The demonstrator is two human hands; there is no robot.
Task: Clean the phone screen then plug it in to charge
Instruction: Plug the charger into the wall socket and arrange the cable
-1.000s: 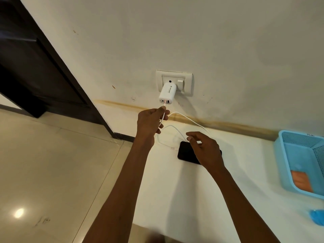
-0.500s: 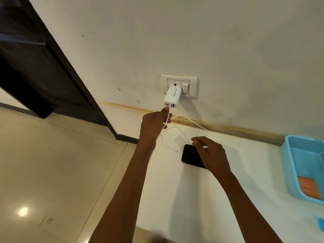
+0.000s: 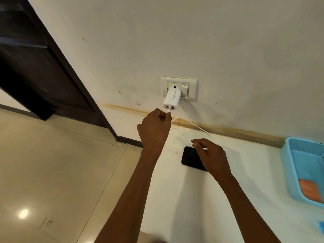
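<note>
As before, hands (image 3: 155, 128) on cable (image 3: 192, 125)

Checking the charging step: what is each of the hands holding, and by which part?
Left hand pinches the white cable at its plug end by the charger. Right hand pinches the cable's other connector end above the phone.

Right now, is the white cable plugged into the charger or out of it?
In: the cable end sits in the charger port, pinched by the left hand.
</note>
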